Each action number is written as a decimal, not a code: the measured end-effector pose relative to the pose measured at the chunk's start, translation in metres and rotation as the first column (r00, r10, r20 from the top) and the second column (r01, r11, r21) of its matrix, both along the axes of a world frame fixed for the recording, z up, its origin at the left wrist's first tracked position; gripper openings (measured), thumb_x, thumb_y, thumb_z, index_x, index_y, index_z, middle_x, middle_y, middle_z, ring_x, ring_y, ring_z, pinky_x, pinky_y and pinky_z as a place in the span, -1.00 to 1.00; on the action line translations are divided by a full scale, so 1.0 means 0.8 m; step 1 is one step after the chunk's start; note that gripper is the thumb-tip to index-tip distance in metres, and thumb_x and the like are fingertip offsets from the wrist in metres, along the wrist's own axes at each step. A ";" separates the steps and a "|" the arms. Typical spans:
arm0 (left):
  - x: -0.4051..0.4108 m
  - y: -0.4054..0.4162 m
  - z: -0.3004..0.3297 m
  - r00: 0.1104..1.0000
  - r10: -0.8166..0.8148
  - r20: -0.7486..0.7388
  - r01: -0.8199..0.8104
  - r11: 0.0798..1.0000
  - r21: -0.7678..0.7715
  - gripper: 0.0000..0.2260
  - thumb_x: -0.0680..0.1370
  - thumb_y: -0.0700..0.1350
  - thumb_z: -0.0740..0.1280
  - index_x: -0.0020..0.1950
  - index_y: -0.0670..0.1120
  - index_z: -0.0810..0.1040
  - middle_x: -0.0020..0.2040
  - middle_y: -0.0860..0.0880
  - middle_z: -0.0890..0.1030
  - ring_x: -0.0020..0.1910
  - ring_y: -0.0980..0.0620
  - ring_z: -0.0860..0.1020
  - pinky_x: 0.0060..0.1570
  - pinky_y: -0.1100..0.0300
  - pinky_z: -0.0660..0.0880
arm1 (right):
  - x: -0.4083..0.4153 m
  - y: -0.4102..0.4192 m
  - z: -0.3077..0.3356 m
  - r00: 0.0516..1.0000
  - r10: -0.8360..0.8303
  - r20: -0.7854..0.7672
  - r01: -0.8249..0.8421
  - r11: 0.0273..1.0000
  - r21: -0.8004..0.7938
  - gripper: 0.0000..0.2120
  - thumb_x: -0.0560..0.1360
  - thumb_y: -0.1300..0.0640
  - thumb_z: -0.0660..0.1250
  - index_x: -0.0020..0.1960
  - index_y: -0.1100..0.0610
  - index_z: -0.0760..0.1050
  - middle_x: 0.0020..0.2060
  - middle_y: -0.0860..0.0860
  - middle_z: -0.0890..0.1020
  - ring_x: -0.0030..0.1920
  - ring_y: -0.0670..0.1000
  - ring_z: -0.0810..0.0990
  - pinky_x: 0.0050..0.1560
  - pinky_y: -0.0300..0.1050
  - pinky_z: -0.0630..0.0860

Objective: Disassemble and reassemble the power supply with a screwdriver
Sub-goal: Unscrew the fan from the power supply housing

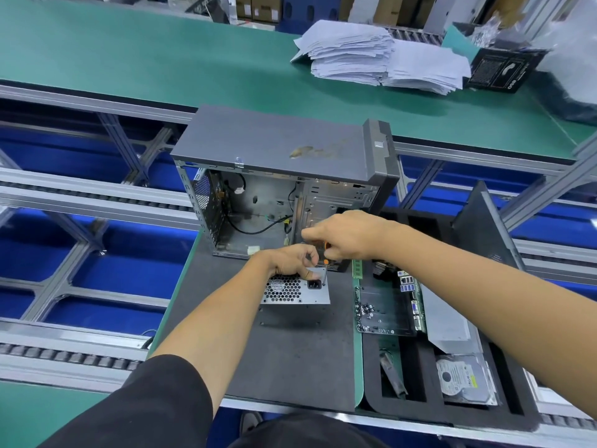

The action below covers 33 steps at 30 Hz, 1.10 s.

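You are working near the centre of the frame, where the power supply is standing on the dark mat just in front of the open computer case, its perforated rear face with the socket turned up toward you. Your left hand is curling over the unit's top edge and gripping it, steadying the box from the left. Your right hand is closing around the screwdriver, whose orange-and-black handle is peeking out below your fingers.

The relation that matters is this: the screwdriver's shaft is running nearly straight down in the frame, from your right hand to the unit's upper right corner, where the tip appears to be meeting a screw just right of the socket. I cannot tell whether the tip is fully seated. Your right hand is sitting directly above that corner, and your left is lying just beside it, so the turning is probably falling to the right while the left is resisting the twist.
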<state>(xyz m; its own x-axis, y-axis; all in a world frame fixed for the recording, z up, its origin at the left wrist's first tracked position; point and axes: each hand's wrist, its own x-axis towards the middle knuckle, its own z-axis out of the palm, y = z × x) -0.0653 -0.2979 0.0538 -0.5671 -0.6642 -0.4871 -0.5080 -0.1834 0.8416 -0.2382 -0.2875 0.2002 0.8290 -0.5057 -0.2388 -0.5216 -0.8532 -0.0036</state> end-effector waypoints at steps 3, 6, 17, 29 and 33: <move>-0.001 0.000 -0.002 1.000 0.006 -0.004 -0.006 1.000 0.014 -0.71 0.51 -0.33 0.48 -0.08 -0.07 0.39 -0.27 -0.06 0.45 -0.16 -0.05 0.43 -0.03 0.06 0.35 | -0.006 -0.005 -0.001 0.995 -0.051 -0.084 0.042 0.993 -0.110 -0.78 0.52 0.01 0.19 0.16 -0.06 0.33 -0.21 -0.07 0.45 -0.27 0.09 0.47 -0.43 -0.13 0.14; -0.001 -0.001 -0.002 1.000 0.001 -0.006 -0.001 1.000 0.013 -0.73 0.52 -0.31 0.48 -0.14 -0.09 0.40 -0.25 -0.08 0.42 -0.17 -0.04 0.39 -0.08 0.12 0.36 | -0.004 -0.002 0.002 0.999 -0.039 -0.014 0.040 0.993 0.110 -0.70 0.42 0.23 0.26 0.07 -0.03 0.29 -0.07 -0.07 0.32 -0.24 0.01 0.42 -0.39 -0.04 0.29; 0.000 -0.003 -0.006 1.000 -0.016 0.009 0.016 1.000 -0.015 -0.74 0.52 -0.25 0.50 -0.15 -0.09 0.41 -0.34 0.03 0.39 -0.33 0.10 0.34 -0.20 0.16 0.32 | 0.001 0.003 -0.004 0.997 -0.073 -0.012 0.074 0.994 0.083 -0.79 0.44 0.15 0.25 0.01 -0.03 0.27 -0.14 -0.03 0.39 -0.22 0.06 0.42 -0.42 -0.09 0.19; -0.001 -0.002 -0.004 0.999 -0.020 -0.033 0.019 1.000 -0.006 -0.76 0.52 -0.32 0.48 -0.07 -0.15 0.41 -0.28 -0.08 0.47 -0.26 0.06 0.45 -0.17 0.16 0.37 | 0.003 0.000 -0.004 0.998 -0.039 0.039 0.035 0.994 0.104 -0.80 0.44 0.10 0.19 0.02 -0.05 0.23 -0.10 -0.02 0.38 -0.20 0.07 0.43 -0.39 -0.07 0.23; 0.000 -0.002 -0.002 0.999 -0.046 -0.021 0.046 0.999 0.005 -0.79 0.53 -0.29 0.48 -0.13 -0.16 0.44 -0.27 -0.11 0.44 -0.27 0.01 0.40 -0.18 0.13 0.34 | 0.006 0.002 0.001 0.996 -0.012 0.092 -0.008 0.975 0.222 -0.74 0.42 0.23 0.27 0.01 -0.01 0.28 -0.13 -0.05 0.40 -0.15 0.04 0.43 -0.26 0.02 0.38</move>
<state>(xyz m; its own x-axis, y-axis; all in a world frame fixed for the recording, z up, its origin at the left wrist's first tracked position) -0.0650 -0.2994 0.0521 -0.6070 -0.6348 -0.4782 -0.4981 -0.1650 0.8513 -0.2336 -0.2861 0.2007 0.8518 -0.4505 -0.2675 -0.5117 -0.8247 -0.2406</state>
